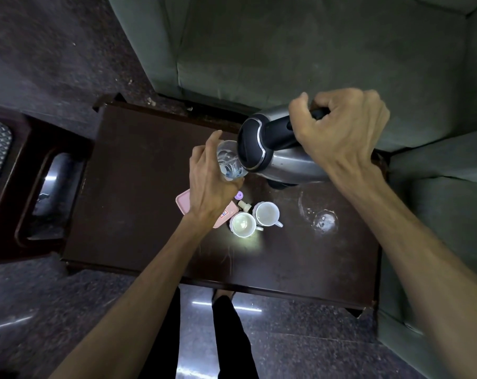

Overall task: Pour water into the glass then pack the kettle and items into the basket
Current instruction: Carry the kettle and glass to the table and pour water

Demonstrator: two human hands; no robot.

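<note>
A steel kettle (pixel 289 160) with a black lid is tilted to the left above the dark wooden table (pixel 139 187). My right hand (pixel 338 132) grips its black handle. The kettle's spout meets the rim of a clear glass (pixel 229 161), which my left hand (pixel 210 187) holds from the left side. Water shows inside the glass. Below my left hand lie a pink flat box (pixel 184 205), a small purple cap (pixel 239 195), a small cream piece (pixel 244 205) and two white cups (pixel 242 224) (pixel 267 213). No basket is in view.
A clear glass dish or lid (pixel 320 214) lies on the table's right part. Green sofa cushions (pixel 300 56) stand behind and to the right of the table. A dark wooden stand (pixel 21 170) is at the left. My legs (pixel 231 337) are below the table's near edge.
</note>
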